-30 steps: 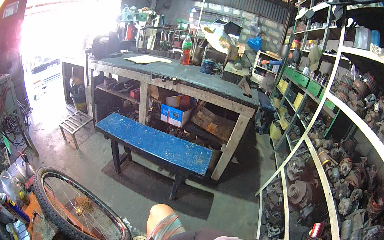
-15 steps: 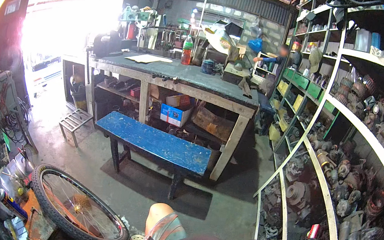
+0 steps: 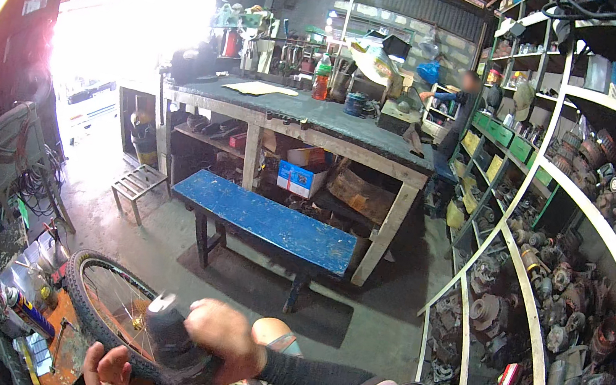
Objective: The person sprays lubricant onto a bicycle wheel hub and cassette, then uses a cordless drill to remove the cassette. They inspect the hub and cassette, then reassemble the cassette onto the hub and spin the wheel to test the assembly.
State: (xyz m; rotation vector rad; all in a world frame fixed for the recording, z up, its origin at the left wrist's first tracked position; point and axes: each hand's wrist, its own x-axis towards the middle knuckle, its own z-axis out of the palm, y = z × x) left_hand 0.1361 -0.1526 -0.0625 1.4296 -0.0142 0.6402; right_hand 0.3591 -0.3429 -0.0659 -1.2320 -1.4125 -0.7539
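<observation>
My right hand (image 3: 222, 332), blurred, reaches in from the right in a dark sleeve. Its fingers are curled against a thick dark object with a silvery tip (image 3: 174, 341). That object slants up from the lower edge; its exact kind does not show. Low in the view, my left hand (image 3: 109, 374) has its fingers raised and apart, with nothing visible in them. A bicycle wheel (image 3: 77, 291) with a black tyre leans behind both hands, partly covered by them. Its golden sprocket cluster (image 3: 137, 322) shows just left of the dark object.
A blue bench (image 3: 266, 222) stands ahead, before a large workbench (image 3: 317, 120). To its left is a small metal-slat stool (image 3: 140, 182). Shelves of metal parts (image 3: 489, 311) line the right. A spray can (image 3: 30, 312) stands left of the wheel. Another person (image 3: 458, 107) is at the back.
Both my hands and the dark object have come into view at the lower edge, in front of the wheel. The whole scene has shifted slightly to the right.
</observation>
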